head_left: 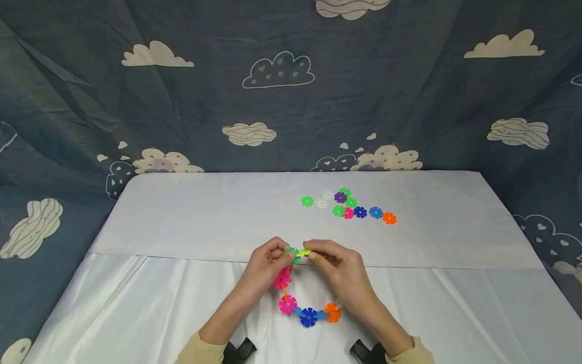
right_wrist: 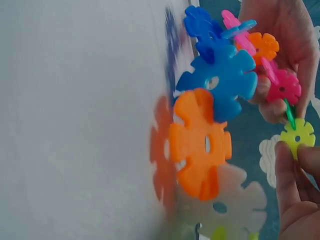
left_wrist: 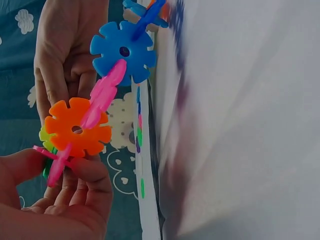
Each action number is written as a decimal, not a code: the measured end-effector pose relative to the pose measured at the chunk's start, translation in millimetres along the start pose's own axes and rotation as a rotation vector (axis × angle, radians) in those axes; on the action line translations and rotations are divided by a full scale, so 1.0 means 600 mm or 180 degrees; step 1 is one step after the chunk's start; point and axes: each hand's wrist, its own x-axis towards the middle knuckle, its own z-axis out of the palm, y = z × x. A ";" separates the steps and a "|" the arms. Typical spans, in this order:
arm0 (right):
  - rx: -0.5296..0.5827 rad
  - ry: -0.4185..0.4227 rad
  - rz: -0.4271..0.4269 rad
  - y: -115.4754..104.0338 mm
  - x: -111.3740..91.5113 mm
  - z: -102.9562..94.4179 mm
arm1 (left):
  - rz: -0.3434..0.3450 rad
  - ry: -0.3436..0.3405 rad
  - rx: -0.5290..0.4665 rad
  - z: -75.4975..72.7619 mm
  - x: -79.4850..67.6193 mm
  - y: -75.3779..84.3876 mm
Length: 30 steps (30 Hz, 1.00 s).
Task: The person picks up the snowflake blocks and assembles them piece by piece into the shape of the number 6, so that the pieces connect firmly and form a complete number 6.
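Note:
A chain of notched, flower-shaped plastic discs hangs in a curve below both hands, with pink (head_left: 287, 304), dark blue (head_left: 308, 317) and orange (head_left: 333, 312) pieces. My left hand (head_left: 268, 263) pinches the chain's upper end, near a green disc (head_left: 293, 255) and a pink disc (left_wrist: 59, 165). Between thumb and forefinger, my right hand (head_left: 345, 270) holds a yellow disc (right_wrist: 298, 137), which meets the edge of the green one. At the chain's other end, a whitish translucent disc (right_wrist: 225, 200) follows the orange one in the right wrist view.
Loose discs lie farther back on the white-covered table (head_left: 204, 217): green (head_left: 307, 201), purple (head_left: 340, 197), blue (head_left: 376, 212), orange (head_left: 389, 218) and several others. Behind the table hangs a dark cloth (head_left: 204, 106) with cloud prints.

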 end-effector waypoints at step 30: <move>-0.1980 0.0098 0.0590 0.085 0.056 -0.261 | -0.0176 0.0106 0.0024 -0.022 0.012 -0.010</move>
